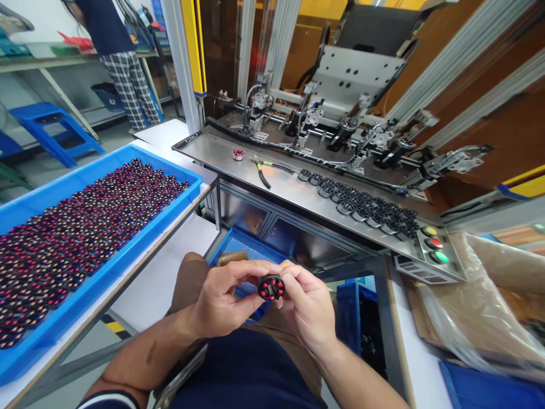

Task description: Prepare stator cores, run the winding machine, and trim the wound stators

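Above my lap, my left hand (227,292) and my right hand (304,304) hold one small motor stator (271,288) between fingertips and thumbs. It is round and black, with red coils facing up toward me; its underside is hidden. On the metal bench (221,149) ahead lies a single stator with red windings (238,154). Beside it rest pliers with black and green handles (264,173). Several black ring-shaped parts (366,204) stand in rows along the bench to the right.
At left, a blue tray (191,180) is filled with red-wound stators. Behind the bench is a machine with clamps (349,133). A button box (438,250) sits at the bench's right end, near a plastic-lined carton (489,284). Another person (114,57) stands at the back left.
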